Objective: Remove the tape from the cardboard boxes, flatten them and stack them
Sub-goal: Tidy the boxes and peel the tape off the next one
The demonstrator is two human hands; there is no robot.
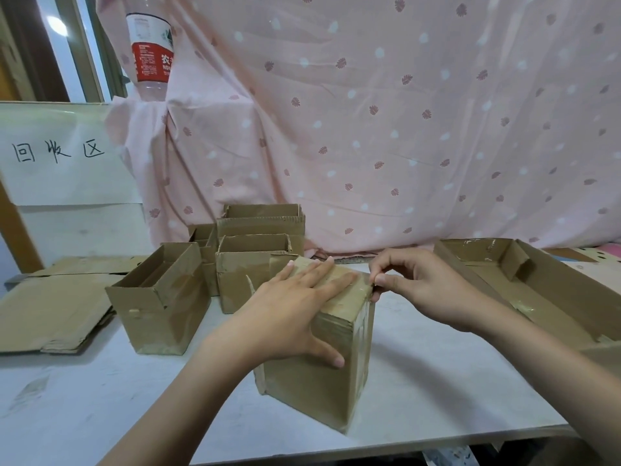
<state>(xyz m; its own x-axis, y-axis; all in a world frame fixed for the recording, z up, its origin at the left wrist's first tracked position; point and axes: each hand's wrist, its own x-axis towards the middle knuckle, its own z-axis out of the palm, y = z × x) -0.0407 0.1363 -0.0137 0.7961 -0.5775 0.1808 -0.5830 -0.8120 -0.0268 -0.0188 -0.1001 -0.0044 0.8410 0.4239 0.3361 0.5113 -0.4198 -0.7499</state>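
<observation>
Left hand (295,307) pressed flat, fingers straight, on taped box (322,371); right hand (416,284) pinched tape (368,290) at top edge.

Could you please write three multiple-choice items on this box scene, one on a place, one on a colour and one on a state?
1. Where do the flattened cardboard sheets lie?
A. At the table's left edge
B. Inside the shallow tray
C. On top of the taped box

2. What colour is the band on the bottle's label?
A. Blue
B. Red
C. Green

3. What is the left hand doing?
A. Gripping the bottle
B. Hanging idle off the table
C. Pressing flat on top of the taped box

Key:
1 A, the sheets lie piled flat at the left, beside the open boxes.
2 B, the lower part of the label is red with white print.
3 C, its fingers lie straight on the box top, while the right hand pinches at the tape on the top right edge.
</observation>
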